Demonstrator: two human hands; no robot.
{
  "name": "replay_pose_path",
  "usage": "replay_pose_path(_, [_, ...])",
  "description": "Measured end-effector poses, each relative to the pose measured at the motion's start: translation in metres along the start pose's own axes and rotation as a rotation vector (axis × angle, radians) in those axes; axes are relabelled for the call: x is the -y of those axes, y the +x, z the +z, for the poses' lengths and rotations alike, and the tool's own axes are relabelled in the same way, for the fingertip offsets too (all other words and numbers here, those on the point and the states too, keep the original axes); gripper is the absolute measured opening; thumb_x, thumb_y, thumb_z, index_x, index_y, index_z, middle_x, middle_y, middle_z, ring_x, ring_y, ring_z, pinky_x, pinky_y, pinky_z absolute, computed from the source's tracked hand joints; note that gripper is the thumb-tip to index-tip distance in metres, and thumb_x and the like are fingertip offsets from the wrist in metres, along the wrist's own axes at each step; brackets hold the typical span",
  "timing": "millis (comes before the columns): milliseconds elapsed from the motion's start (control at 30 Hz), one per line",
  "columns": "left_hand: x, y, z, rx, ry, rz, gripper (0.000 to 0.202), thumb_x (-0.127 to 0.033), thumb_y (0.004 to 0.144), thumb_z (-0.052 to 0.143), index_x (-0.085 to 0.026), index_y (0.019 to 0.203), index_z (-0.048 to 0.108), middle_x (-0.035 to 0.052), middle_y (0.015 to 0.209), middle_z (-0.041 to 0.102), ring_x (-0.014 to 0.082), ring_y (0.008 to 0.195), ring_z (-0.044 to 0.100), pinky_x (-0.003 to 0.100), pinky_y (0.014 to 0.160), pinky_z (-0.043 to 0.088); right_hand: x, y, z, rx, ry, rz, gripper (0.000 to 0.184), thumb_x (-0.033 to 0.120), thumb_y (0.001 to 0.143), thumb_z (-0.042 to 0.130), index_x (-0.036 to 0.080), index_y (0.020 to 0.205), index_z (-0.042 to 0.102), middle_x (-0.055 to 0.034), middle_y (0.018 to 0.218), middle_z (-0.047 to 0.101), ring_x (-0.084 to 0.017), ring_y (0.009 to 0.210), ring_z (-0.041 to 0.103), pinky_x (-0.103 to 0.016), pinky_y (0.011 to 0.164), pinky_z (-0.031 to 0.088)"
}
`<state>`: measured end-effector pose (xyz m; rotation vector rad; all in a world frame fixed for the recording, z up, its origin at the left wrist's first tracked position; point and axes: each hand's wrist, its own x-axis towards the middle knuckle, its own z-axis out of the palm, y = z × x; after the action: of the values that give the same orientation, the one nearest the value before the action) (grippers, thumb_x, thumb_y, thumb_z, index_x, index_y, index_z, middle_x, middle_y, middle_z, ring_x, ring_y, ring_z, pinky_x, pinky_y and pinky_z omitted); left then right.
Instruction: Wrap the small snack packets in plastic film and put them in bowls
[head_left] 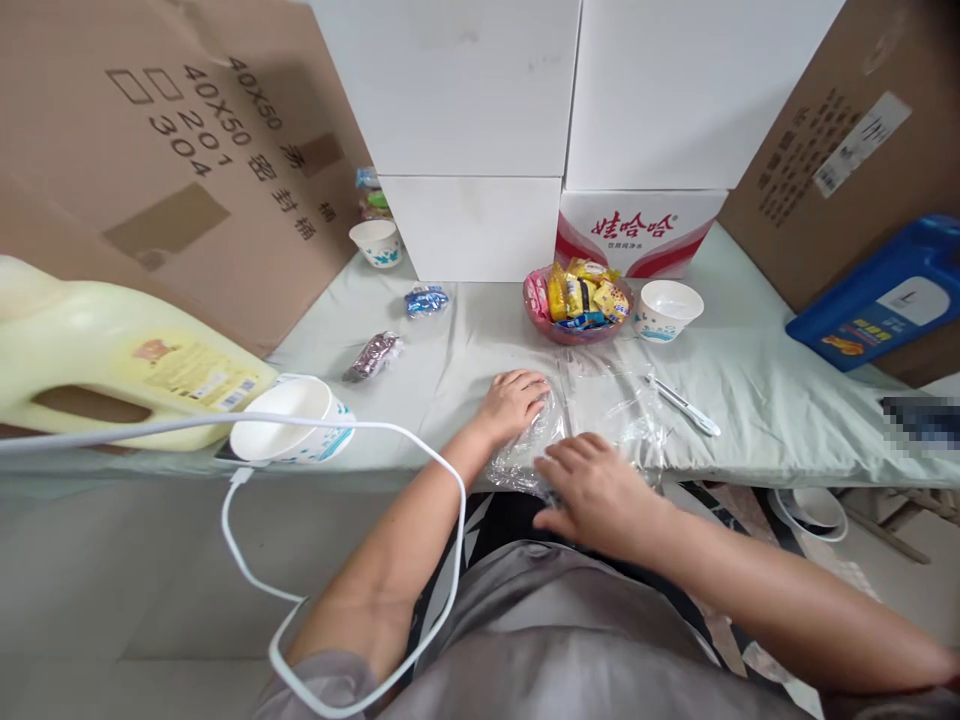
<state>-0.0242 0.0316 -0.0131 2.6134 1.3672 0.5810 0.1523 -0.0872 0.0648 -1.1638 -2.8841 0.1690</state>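
My left hand (514, 400) lies flat, fingers stretched out, on a clear plastic bag (592, 415) spread on the table's near edge. My right hand (592, 490) rests on the near end of the same bag, fingers curled down over its edge. A white pen-like tool (684, 405) lies on the bag's far right side. Behind the bag stands a pink bowl of wrapped snacks (577, 300) with a white paper bowl (667, 310) beside it.
A pale green cloth covers the table (780, 410). White boxes (480, 130) and brown cartons (187, 150) wall the back. A yellow jug (112, 360), another paper bowl (289, 420), a white cable (337, 425), two loose wrapped snacks (375, 355) and a blue jug (885, 295) lie around.
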Motion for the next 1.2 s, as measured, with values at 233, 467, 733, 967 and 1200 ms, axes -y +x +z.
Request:
replay_pose_path(233, [0.004,-0.008,-0.001,-0.131,0.055,-0.162,0.03,-0.022,0.089,0.051,-0.022,0.115,0.067,0.0082,0.127,0.063,0.0265,0.124,0.05,0.044,0.103,0.037,-0.014,0.015,0.048,0.046,-0.042,0.134,0.099,0.063,0.067,0.074,0.026,0.15,0.033,-0.0128,0.159,0.023,-0.043,0.145,0.013,-0.065,0.112,0.013])
replay_pose_path(467, [0.017,-0.005,0.004,-0.281,-0.017,-0.284,0.025,-0.017,0.084,0.053,-0.018,0.103,0.069,0.011,0.121,0.064,0.0272,0.119,0.054,0.044,0.103,0.039,-0.088,-0.063,0.071,-0.052,-0.1,0.293,0.083,0.04,0.078,0.07,0.021,0.15,0.033,-0.0128,0.158,0.026,-0.036,0.146,0.014,-0.056,0.115,0.017])
replay_pose_path(733, [-0.032,-0.031,-0.039,-0.481,-0.294,-0.083,0.013,-0.028,0.089,0.053,-0.019,0.093,0.062,0.0028,0.084,0.062,0.0162,0.081,0.059,0.03,0.078,0.049,-0.087,-0.091,0.08,-0.371,0.059,0.243,0.032,0.023,0.093,0.044,0.02,0.117,0.064,-0.0119,0.132,0.057,-0.027,0.129,0.045,-0.047,0.106,0.038])
replay_pose_path(967, [-0.057,-0.078,-0.028,0.048,-0.075,0.116,0.013,-0.018,0.078,0.067,-0.019,0.09,0.062,0.0067,0.096,0.065,0.025,0.098,0.057,0.041,0.086,0.049,-0.091,-0.091,0.052,-0.552,0.341,0.121,0.024,0.021,0.095,0.042,0.022,0.106,0.064,-0.0083,0.098,0.069,-0.021,0.093,0.064,-0.04,0.082,0.053])
replay_pose_path(1200, [-0.034,-0.085,-0.043,-0.036,-0.494,-0.181,0.011,-0.023,0.085,0.053,-0.021,0.092,0.061,0.0038,0.089,0.068,0.0178,0.084,0.066,0.032,0.078,0.053,-0.096,-0.101,0.044,-0.525,0.732,0.36,0.022,0.037,0.094,0.05,0.022,0.1,0.064,-0.004,0.082,0.071,-0.018,0.073,0.069,-0.03,0.067,0.057])
